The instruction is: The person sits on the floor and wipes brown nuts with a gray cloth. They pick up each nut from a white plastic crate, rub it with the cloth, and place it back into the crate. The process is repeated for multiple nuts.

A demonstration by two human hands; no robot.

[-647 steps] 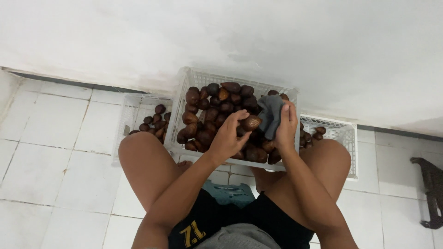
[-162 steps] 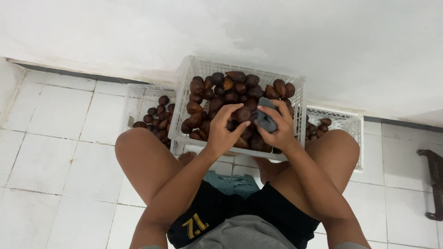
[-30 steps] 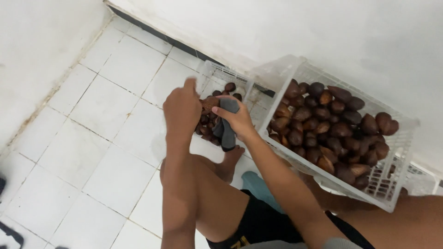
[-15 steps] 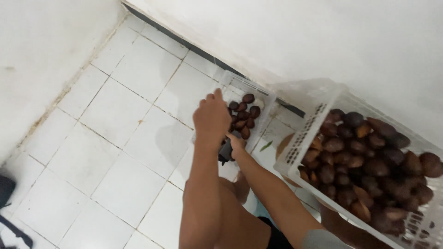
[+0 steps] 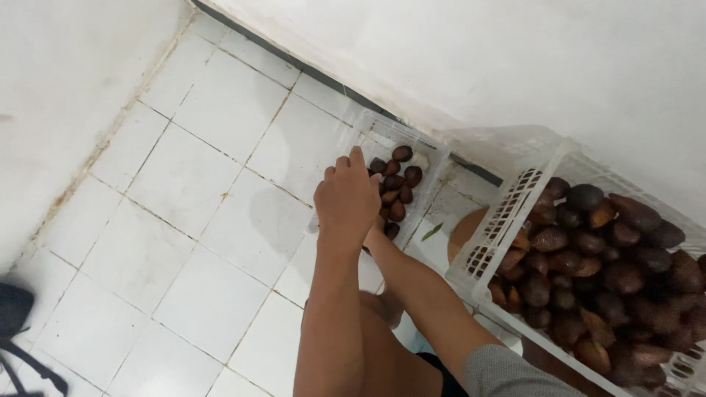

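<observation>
My left hand (image 5: 346, 198) reaches over a small white plastic crate (image 5: 435, 156) that stands on the tiled floor against the wall. Its fingers curl down onto the brown scaly fruits (image 5: 401, 180) inside, and I cannot see what they hold. My right arm (image 5: 419, 287), in a grey sleeve, runs under the left wrist. Its hand is hidden behind the left hand, at the crate's near edge. A large white crate (image 5: 507, 220) heaped with the same brown fruits (image 5: 610, 272) stands to the right.
White walls meet in the corner at the upper left, with white floor tiles (image 5: 184, 220) below. A small green leaf (image 5: 432, 231) lies between the crates. A dark object (image 5: 15, 323) sits at the lower left edge. My bare leg (image 5: 382, 345) is below the arms.
The view has swung left, and the big crate now sits at the right edge. Both hands have reached farther into the small crate. The dark grey thing in my right hand is now hidden.
</observation>
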